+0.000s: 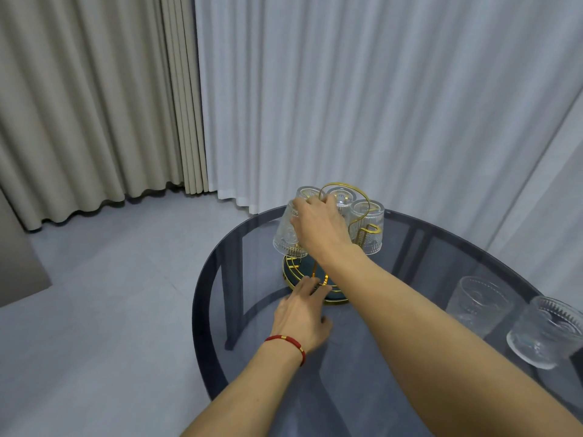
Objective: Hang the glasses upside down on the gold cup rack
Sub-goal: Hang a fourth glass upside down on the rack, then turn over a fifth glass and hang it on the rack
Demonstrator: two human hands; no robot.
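Right hand (318, 228) holds an inverted glass (288, 234), fingers closed around it, at the left side of the rack (344, 197). Left hand (299, 313) rests on the surface (362, 357), fingers spread, touching the rack's base (315, 279). Three glasses hang inverted; two spare glasses (482, 305) stand well apart at right. Risk: releasing before the prong seats inside could let the glass slide off onto the surface, or knock a neighbour.

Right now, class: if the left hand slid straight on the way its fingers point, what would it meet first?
The left hand lies on the glass table with fingers pointing at the base of the gold cup rack. It would meet that gold base rim first; the fingertips look as if they already touch it, though depth is unclear.
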